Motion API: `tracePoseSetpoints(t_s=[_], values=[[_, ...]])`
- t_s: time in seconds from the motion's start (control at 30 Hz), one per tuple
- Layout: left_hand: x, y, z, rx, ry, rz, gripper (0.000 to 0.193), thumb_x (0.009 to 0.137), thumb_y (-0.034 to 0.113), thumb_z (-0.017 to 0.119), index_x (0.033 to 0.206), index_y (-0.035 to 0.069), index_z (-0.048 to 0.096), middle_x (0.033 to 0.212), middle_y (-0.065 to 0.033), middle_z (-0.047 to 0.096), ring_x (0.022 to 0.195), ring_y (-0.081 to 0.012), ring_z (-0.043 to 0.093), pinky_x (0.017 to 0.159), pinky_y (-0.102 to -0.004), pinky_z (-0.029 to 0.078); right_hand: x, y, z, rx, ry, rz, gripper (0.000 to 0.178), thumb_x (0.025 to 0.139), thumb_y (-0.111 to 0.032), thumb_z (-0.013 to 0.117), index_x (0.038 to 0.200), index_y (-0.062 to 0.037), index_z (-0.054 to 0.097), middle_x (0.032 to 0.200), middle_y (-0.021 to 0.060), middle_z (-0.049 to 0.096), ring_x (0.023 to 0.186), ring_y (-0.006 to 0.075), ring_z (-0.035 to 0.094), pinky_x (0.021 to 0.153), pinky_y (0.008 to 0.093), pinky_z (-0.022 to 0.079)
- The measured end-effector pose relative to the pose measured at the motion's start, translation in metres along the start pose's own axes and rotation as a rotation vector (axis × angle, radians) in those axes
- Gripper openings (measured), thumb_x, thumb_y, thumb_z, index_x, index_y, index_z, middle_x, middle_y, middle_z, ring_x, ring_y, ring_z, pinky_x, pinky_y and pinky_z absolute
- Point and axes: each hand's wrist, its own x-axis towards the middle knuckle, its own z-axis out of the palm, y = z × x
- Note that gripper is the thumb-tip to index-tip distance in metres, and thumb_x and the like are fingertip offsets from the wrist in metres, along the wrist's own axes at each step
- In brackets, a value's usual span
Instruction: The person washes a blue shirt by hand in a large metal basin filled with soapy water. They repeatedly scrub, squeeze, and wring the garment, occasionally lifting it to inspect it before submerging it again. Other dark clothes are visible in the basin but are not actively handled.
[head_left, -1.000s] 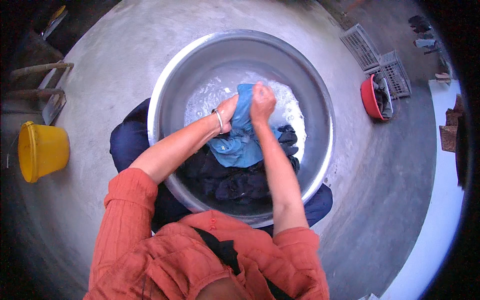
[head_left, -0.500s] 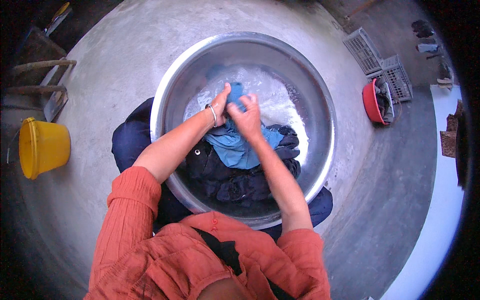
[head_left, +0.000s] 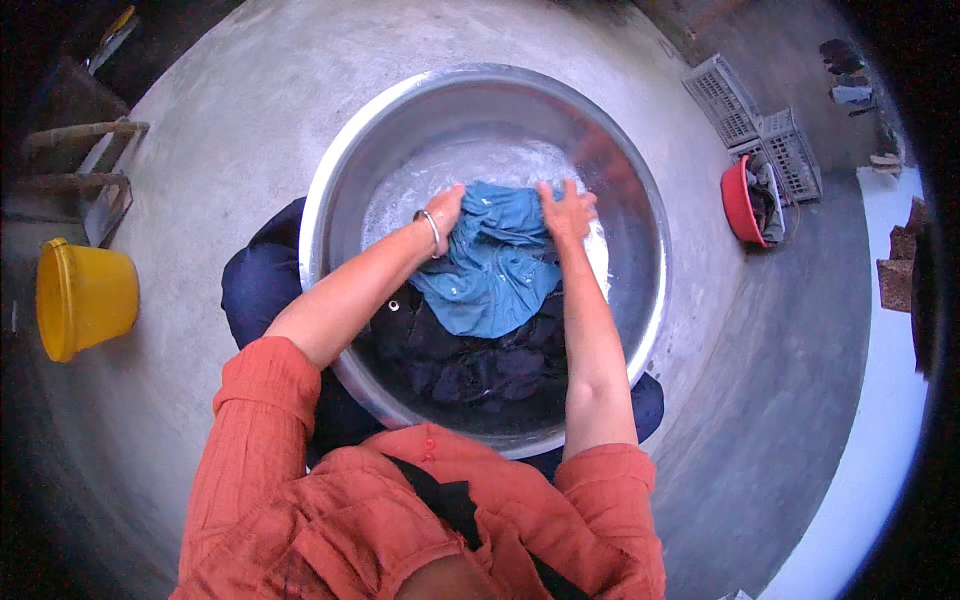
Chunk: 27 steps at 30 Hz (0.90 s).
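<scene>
A wet blue garment (head_left: 500, 285) is spread between my hands inside a large round metal basin (head_left: 350, 145). My left hand (head_left: 442, 215), with a silver bangle at its wrist, grips the cloth's left edge. On the opposite edge, my right hand (head_left: 567, 211) is closed on the fabric, its fingers partly apart. The lower part of the blue garment drapes over dark wet clothes (head_left: 470, 365) heaped at the near side of the basin. Sudsy water (head_left: 400, 190) shows beyond the cloth.
The basin stands on a concrete floor (head_left: 240, 120) between my legs. A yellow bucket (head_left: 100, 300) is at the left, below a wooden piece of furniture (head_left: 85, 180). To the far right, a red tub (head_left: 738, 200) with cloth inside sits by grey plastic crates (head_left: 722, 98).
My hands were close together with the blue cloth bunched between them. Now they are apart, the right hand having moved right, and the garment is stretched wider.
</scene>
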Motion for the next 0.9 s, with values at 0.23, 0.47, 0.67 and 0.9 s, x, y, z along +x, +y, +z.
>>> tracePoseSetpoints(t_s=[0.23, 0.47, 0.67, 0.9], values=[[-0.037, 0.012, 0.023, -0.13, -0.229, -0.095, 0.067, 0.085, 0.062, 0.026, 0.125, 0.011, 0.043, 0.127, -0.0096, 0.045, 0.115, -0.0285, 0.045, 0.093, -0.0515, 0.036, -0.02, 0.003, 0.056, 0.567, -0.089, -0.307, 0.05, 0.07, -0.038, 0.061, 0.104, -0.0013, 0.058, 0.11, 0.0289, 0.047, 0.103, 0.0397, 0.046, 0.088, 0.0419, 0.038], [-0.034, 0.023, -0.007, -0.031, -0.568, -0.054, 0.047, 0.081, 0.06, 0.045, 0.066, 0.016, 0.052, 0.061, -0.0013, 0.051, 0.052, -0.0144, 0.048, 0.047, -0.0318, 0.039, -0.162, -0.098, -0.046, 0.794, 0.057, -0.688, 0.017, 0.068, -0.016, 0.066, 0.07, -0.0023, 0.056, 0.083, 0.016, 0.053, 0.078, 0.0301, 0.056, 0.065, 0.0367, 0.045], [-0.055, 0.006, 0.049, -0.225, -0.308, 0.005, 0.027, 0.083, 0.033, 0.05, 0.091, 0.008, 0.057, 0.088, -0.0072, 0.059, 0.08, -0.0194, 0.057, 0.069, -0.0369, 0.048, -0.052, -0.052, -0.003, 0.592, 0.275, -0.33, 0.026, 0.078, -0.028, 0.058, 0.066, -0.004, 0.057, 0.084, 0.0165, 0.057, 0.072, 0.0354, 0.056, 0.061, 0.0442, 0.043], [0.004, -0.001, -0.001, 0.058, 0.087, 0.004, 0.059, 0.087, 0.053, 0.034, 0.12, 0.006, 0.048, 0.12, -0.0119, 0.052, 0.109, -0.0286, 0.049, 0.092, -0.0482, 0.038, -0.003, 0.001, 0.001, 0.049, -0.022, 0.171, 0.068, 0.076, -0.054, 0.052, 0.131, -0.0176, 0.038, 0.119, 0.0258, 0.042, 0.109, 0.039, 0.044, 0.091, 0.0457, 0.037]])
